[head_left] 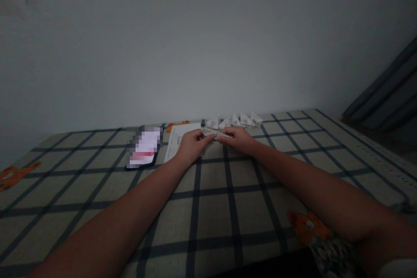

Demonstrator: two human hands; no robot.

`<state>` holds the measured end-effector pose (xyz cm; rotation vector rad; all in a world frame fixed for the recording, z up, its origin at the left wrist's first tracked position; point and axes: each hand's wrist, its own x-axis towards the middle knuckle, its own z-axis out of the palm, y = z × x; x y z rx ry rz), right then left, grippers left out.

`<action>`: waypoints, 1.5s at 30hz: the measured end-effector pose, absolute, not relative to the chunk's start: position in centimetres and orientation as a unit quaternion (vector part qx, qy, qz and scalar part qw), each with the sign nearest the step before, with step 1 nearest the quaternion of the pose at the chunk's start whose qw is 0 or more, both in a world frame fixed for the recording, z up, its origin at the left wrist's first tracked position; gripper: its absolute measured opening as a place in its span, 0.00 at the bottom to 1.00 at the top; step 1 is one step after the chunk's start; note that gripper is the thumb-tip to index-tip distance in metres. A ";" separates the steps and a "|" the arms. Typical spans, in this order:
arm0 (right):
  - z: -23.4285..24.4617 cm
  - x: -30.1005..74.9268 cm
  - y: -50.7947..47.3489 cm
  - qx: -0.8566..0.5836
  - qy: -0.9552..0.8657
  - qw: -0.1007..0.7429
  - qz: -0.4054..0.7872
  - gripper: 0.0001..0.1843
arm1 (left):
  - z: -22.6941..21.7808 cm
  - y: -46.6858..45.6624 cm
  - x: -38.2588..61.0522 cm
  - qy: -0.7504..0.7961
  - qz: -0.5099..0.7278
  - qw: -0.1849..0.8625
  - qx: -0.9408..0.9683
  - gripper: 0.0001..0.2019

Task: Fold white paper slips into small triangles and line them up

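Observation:
Both my arms reach out over a checked bed sheet (211, 200). My left hand (193, 144) and my right hand (237, 139) meet at a small folded piece of paper (211, 133), each pinching one end with closed fingers. Just beyond them, a row of several small folded white paper shapes (236, 120) lies near the wall. A flat white sheet of paper (176, 143) rests under and left of my left hand.
A phone (145, 147) with a lit screen lies left of the paper sheet. A plain grey wall rises right behind the bed. Orange bear prints (304, 226) dot the sheet. A dark slanted object (387, 91) stands at the far right.

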<state>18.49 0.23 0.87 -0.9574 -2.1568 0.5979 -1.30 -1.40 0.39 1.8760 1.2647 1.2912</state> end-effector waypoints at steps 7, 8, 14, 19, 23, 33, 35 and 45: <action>0.9 18.7 0.4 -0.366 -0.866 0.274 0.203 0.18 | 1.0 -1.6 -1.1 0.487 0.441 0.275 0.702 0.17; 1.0 18.7 0.4 -0.360 -0.871 0.269 0.198 0.19 | 1.0 -1.6 -1.1 0.489 0.439 0.276 0.701 0.17; 1.3 18.4 0.0 -0.336 -0.887 0.278 0.153 0.19 | 0.9 -1.6 -0.9 0.526 0.449 0.273 0.669 0.20; 1.2 18.2 0.0 -0.331 -0.883 0.282 0.176 0.18 | 0.4 -1.4 -1.2 0.509 0.460 0.293 0.666 0.19; 1.0 18.3 0.1 -0.328 -0.887 0.268 0.183 0.19 | 0.2 -1.4 -1.3 0.493 0.457 0.298 0.677 0.19; 0.8 18.4 0.0 -0.306 -0.884 0.288 0.205 0.17 | 0.4 -1.4 -1.1 0.465 0.424 0.321 0.708 0.17; 0.7 18.5 0.1 -0.314 -0.878 0.291 0.215 0.17 | 0.5 -1.5 -1.0 0.456 0.415 0.328 0.716 0.15; 1.6 18.4 -0.5 -0.327 -0.875 0.270 0.234 0.18 | 0.6 -1.7 -1.1 0.473 0.414 0.317 0.710 0.17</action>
